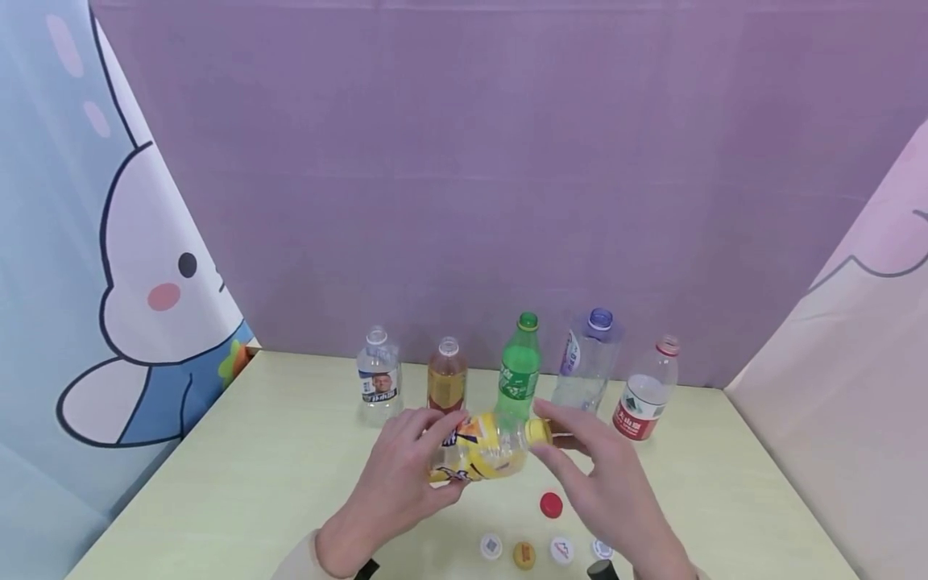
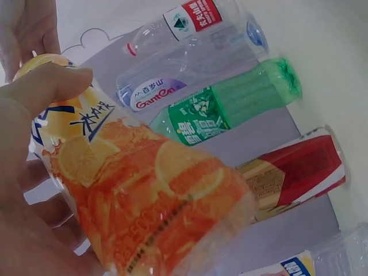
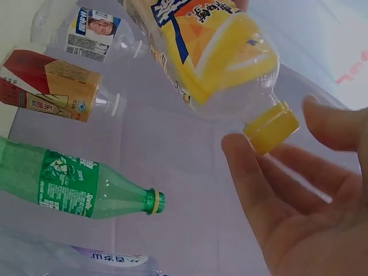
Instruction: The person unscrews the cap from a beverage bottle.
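My left hand (image 1: 406,463) grips a clear drink bottle with a yellow and orange label (image 1: 474,447), which lies nearly sideways with its neck toward the right. In the left wrist view the thumb presses on the label near the bottle's shoulder. A yellow cap (image 3: 272,127) sits on that bottle's mouth. Around the cap, my right hand (image 1: 605,467) has its thumb and fingers spread apart. The right wrist view shows a gap between thumb and cap, while the index fingertip (image 3: 234,146) is beside the cap; whether it touches I cannot tell.
Behind the hands stand several capless bottles: a clear one (image 1: 379,387), an amber-labelled one (image 1: 447,377), a green one (image 1: 519,366), a bluish one (image 1: 586,366) and a red-and-white-labelled one (image 1: 645,396). A red cap (image 1: 551,505) and several other caps (image 1: 524,555) lie on the table (image 1: 239,475).
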The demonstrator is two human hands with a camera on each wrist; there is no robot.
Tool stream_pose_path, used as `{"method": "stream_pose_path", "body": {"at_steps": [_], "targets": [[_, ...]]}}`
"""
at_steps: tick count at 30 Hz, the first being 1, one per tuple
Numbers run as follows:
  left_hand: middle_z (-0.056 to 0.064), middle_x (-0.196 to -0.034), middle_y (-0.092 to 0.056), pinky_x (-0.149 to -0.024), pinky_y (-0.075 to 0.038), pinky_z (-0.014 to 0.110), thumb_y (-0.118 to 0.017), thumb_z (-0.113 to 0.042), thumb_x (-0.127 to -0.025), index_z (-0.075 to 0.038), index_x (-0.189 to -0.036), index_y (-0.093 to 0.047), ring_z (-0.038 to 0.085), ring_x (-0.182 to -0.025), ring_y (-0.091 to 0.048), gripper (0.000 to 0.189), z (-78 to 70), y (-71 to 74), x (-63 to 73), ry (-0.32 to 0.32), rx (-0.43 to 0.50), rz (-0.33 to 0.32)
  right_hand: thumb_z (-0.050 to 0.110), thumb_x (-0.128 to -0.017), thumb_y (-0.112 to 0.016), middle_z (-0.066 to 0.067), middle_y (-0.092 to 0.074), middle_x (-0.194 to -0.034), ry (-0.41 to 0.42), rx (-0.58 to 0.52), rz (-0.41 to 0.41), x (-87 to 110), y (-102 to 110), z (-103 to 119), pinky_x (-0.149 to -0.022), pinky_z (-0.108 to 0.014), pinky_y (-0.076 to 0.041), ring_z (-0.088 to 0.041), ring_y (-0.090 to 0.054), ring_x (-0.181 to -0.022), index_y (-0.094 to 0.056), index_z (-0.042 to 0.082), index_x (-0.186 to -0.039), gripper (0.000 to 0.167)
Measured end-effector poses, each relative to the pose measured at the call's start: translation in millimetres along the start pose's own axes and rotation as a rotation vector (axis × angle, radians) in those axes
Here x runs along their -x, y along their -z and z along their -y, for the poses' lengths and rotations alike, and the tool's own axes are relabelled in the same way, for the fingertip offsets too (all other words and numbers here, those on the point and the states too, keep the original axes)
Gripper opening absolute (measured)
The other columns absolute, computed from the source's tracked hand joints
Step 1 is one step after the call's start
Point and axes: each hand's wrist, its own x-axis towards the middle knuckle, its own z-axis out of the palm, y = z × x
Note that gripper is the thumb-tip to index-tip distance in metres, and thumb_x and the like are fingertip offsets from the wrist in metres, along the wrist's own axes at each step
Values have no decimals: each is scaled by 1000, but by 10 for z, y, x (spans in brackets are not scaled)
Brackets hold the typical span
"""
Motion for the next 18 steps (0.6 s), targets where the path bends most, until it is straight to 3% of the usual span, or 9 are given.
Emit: {"method": "stream_pose_path", "body": {"at_steps": [5,9,14,18], "targets": [[-1,-112,-62,-82,-47,36,-99,-28,-57,-19,-131,-65,16,-102,-56,81,8,-9,3,-17,-18,5,21,-94,-74,6,-71,-87,-210,-83,-32,-15,-18,21,-66,-26,-58,-8,-66,-70,-74,10,-116,25],[-2,-111,-61,-84,-47,36,-98,-29,-59,-20,-132,-65,17,-102,-56,81,1,-13,6,-19,-32,21,27,-93,-76,4,-69,-77,-347,-128,2,-35,-28,42,-57,-27,-55,-12,-63,-59,-77,11,-105,20],[-2,-110,-61,-83,-47,36,-98,-30,-58,-20,-131,-66,17,-101,-55,81,-1,-27,16,-34,-56,-3,23,-91,-78,2,-69,-79,-382,-147,21,-47,-40,41,-58,-27,-56,-14,-64,-61,-76,11,-104,18],[0,-110,-61,-83,-47,37,-99,-31,-57,-18,-131,-67,18,-101,-56,81,1,-40,19,-46,-62,-16,18,-90,-79,2,-69,-84,-359,-142,36,-36,-24,43,-63,-25,-57,-12,-64,-65,-74,10,-108,20]]}}
